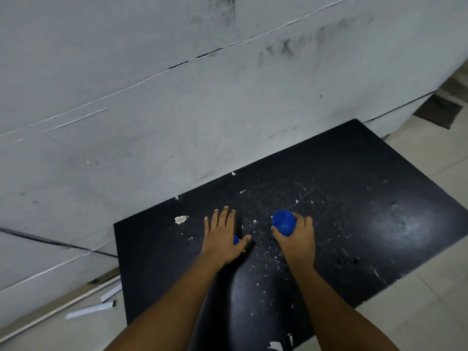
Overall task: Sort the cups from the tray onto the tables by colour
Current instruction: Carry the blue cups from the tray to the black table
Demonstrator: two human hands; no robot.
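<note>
Both hands are over a black table [354, 198]. My right hand [296, 239] grips a blue cup [283, 222] tipped on its side, its round end facing away from me. My left hand [222, 236] lies flat with fingers spread over a second blue cup [236, 239]. Only a small blue sliver of that cup shows under the palm by the thumb, so the grip is hidden. No tray is in view.
The black tabletop is scratched and speckled with white chips. A grey-white cracked wall [177, 97] runs along its far side. White strips [88, 310] lie on the pale tiled floor to the left; a dark mat [438, 111] lies at the far right.
</note>
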